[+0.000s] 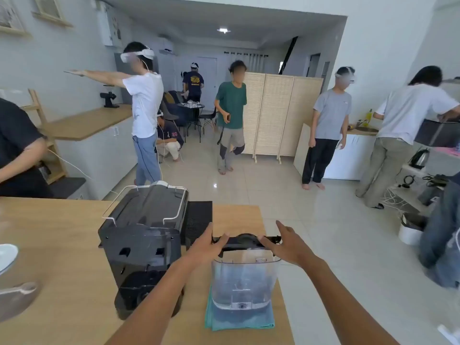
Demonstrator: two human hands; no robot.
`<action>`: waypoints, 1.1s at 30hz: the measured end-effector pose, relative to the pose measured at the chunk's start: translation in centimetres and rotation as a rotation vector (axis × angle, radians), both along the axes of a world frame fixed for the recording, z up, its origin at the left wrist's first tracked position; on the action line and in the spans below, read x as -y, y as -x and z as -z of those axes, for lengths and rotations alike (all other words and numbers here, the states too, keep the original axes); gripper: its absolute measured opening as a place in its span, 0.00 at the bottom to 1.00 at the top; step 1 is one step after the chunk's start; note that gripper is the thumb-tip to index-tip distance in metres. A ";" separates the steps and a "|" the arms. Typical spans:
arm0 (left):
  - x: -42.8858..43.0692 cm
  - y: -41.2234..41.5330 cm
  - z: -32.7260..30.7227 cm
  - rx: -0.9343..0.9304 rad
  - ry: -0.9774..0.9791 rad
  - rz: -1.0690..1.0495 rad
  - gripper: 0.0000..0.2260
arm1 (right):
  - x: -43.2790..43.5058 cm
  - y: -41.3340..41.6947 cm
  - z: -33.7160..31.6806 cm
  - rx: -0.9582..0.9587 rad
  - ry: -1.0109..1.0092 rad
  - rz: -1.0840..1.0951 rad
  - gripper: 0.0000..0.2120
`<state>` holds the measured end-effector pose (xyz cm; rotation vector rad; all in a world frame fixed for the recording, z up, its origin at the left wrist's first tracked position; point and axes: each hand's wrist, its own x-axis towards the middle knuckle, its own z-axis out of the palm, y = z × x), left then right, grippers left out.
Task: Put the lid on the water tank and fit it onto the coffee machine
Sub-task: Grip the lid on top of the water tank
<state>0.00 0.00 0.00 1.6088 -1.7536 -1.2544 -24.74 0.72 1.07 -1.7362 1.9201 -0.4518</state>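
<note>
Left hand (pixel 207 244) and right hand (pixel 286 245) are each seen grasping an end of the lid (pixel 245 241), fingers curled over its edges, thumbs raised. The lid is held tilted at the far rim of the tank (pixel 242 282), not yet seated. For a clean fit, the lid should probably be levelled and pressed down evenly at both ends. Lid: black, hard plastic, arched in the middle. Tank: clear, thin-walled, tapering downward, stood upright on a folded teal cloth (pixel 239 322). Machine (pixel 146 245): black, boxy, wire-railed on top, just left of the tank on the pale wooden surface (pixel 62 282).
</note>
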 end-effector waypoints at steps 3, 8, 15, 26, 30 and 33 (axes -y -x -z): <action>0.2 0.2 1.9 -0.004 -0.077 -0.100 0.47 | 0.0 0.6 0.4 0.080 -0.020 0.011 0.50; 0.3 0.5 4.0 -0.080 -0.078 -0.189 0.32 | -0.3 1.0 1.0 0.204 -0.061 0.015 0.43; 0.0 0.7 4.7 -0.190 0.007 -0.252 0.27 | -0.1 1.1 2.7 0.373 0.016 0.034 0.43; -0.5 0.2 4.7 -0.236 0.222 -0.278 0.19 | -0.4 0.8 2.7 0.460 0.207 -0.040 0.28; -1.2 0.6 4.8 -0.159 0.388 -0.347 0.20 | -0.7 0.8 3.1 0.525 0.254 -0.048 0.37; -1.6 1.2 4.3 -0.186 0.511 -0.407 0.20 | -1.0 0.4 2.8 0.580 0.272 -0.036 0.37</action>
